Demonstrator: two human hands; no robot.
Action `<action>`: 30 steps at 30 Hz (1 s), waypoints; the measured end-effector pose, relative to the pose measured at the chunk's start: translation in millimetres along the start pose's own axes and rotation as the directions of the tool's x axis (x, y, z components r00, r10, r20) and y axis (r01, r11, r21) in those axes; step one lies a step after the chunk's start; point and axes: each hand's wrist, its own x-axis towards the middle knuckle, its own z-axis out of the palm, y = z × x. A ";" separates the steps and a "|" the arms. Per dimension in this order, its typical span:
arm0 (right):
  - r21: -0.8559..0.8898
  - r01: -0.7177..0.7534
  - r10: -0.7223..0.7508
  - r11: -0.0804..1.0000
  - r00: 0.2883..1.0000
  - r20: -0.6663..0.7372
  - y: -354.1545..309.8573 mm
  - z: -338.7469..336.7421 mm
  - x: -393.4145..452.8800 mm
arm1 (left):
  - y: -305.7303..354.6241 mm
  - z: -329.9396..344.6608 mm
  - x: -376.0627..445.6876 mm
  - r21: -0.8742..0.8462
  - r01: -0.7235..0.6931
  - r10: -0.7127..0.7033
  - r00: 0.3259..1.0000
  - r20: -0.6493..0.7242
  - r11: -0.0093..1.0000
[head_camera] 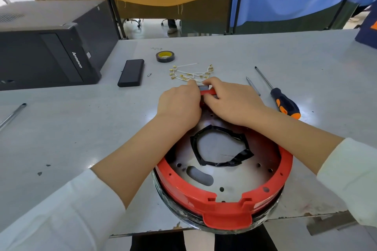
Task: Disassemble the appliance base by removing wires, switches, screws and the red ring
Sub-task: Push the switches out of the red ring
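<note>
Left hand [180, 106] and right hand [230, 102] meet at far edge of red ring [224, 208]; fingers of both curled onto ring rim around a small black switch [203, 88]. Exact pinch on switch cannot be told, fingers hide it. Ring sits on appliance base [234, 177], a metal plate w/ holes and a loop of black tape [224, 161], at near edge of grey surface [81, 128]. Just beyond hands: white wires [190, 73] w/ brass terminals. Right: screwdriver [284, 103], orange/black handle. Further back: tape roll [165, 56], black box [131, 72]. Far left: PC case [47, 47], marked "lenovo".
</note>
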 end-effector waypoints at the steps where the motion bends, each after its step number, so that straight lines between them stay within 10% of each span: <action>1: 0.041 -0.052 0.051 0.998 0.998 0.026 -0.5 -1.8 2.1 | 0.2 -0.4 0.2 -0.003 0.003 -0.003 1.000 0.006 1.000; 11: 0.564 -0.372 0.223 0.737 0.922 0.318 -3.3 -23.6 20.7 | -0.7 -3.5 -4.8 0.020 -0.078 0.078 0.997 0.016 0.997; 18: 0.451 -0.796 0.201 0.403 0.558 0.805 4.3 -39.8 42.8 | 1.3 -3.3 -3.1 -0.044 -0.010 0.011 1.000 0.024 0.999; 25: 0.695 -0.660 0.226 0.285 0.751 0.620 14.6 -24.2 63.7 | -0.1 -3.7 -0.8 -0.009 -0.018 0.019 0.999 0.048 1.000; 30: 0.469 -0.436 0.233 0.769 0.873 0.429 38.0 -30.6 80.3 | -0.9 -5.7 -1.1 -0.021 -0.037 0.038 0.998 0.045 0.999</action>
